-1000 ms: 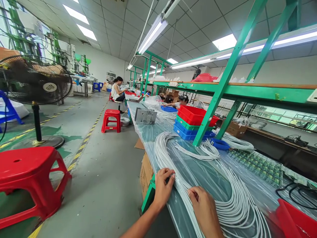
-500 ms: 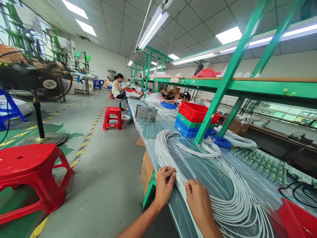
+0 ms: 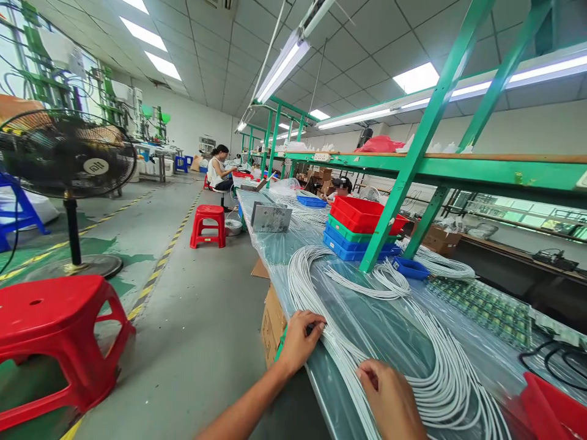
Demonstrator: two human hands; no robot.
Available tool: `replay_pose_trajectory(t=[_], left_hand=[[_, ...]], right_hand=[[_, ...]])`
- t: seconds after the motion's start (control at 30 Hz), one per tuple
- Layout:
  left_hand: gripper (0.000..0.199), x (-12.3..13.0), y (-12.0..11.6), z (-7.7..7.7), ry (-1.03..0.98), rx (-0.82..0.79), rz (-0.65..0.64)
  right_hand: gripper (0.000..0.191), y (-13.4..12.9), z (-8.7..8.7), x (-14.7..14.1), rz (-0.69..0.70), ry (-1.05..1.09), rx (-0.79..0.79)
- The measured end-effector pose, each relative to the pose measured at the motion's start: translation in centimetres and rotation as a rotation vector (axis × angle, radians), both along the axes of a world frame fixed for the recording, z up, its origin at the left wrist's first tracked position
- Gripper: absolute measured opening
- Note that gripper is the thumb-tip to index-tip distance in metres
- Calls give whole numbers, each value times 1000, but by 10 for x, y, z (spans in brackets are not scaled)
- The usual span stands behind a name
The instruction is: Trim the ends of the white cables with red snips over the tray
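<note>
i see my left hand [image 3: 298,342] pinching the white cable bundle [image 3: 413,366] at the desk [image 3: 321,379] edge, right hand [image 3: 389,400] pressing it flat; a careless tug could tangle strands or slide them off the slick plastic sheet [image 3: 367,311].

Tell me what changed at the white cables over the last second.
The right hand slid along the white cable bundle toward the person, widening the gap to the left hand. The left hand stayed at the bench edge, fingers on the same cables. The bundle's loop and the stacked bins did not move.
</note>
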State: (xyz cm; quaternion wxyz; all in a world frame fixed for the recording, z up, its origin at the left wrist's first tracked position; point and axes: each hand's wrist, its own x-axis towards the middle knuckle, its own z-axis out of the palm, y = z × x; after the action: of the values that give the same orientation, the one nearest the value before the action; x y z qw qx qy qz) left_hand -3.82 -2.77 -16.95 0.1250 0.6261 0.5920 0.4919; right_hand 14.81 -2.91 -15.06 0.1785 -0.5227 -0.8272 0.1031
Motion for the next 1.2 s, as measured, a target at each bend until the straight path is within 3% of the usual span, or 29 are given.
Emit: replay_pose_trajectory(t=[0.27, 0.47, 0.6, 0.77, 0.93, 1.2], left_hand=[[17, -16, 12, 9, 46, -97, -149], [19, -33, 31, 6, 39, -184, -378], [19, -38, 39, 2, 8, -208, -440], [21, -36, 40, -3, -36, -193, -420], [19, -28, 31, -2, -79, -162, -323], [17, -19, 24, 4, -135, -206, -227]], right_hand=[[26, -2, -5, -10, -30, -74, 75], [28, 3, -3, -8, 19, -101, 99], [27, 3, -4, -7, 38, -112, 113], [32, 7, -12, -7, 67, -134, 153], [28, 12, -11, -4, 117, -118, 184], [25, 15, -19, -14, 44, -96, 259]])
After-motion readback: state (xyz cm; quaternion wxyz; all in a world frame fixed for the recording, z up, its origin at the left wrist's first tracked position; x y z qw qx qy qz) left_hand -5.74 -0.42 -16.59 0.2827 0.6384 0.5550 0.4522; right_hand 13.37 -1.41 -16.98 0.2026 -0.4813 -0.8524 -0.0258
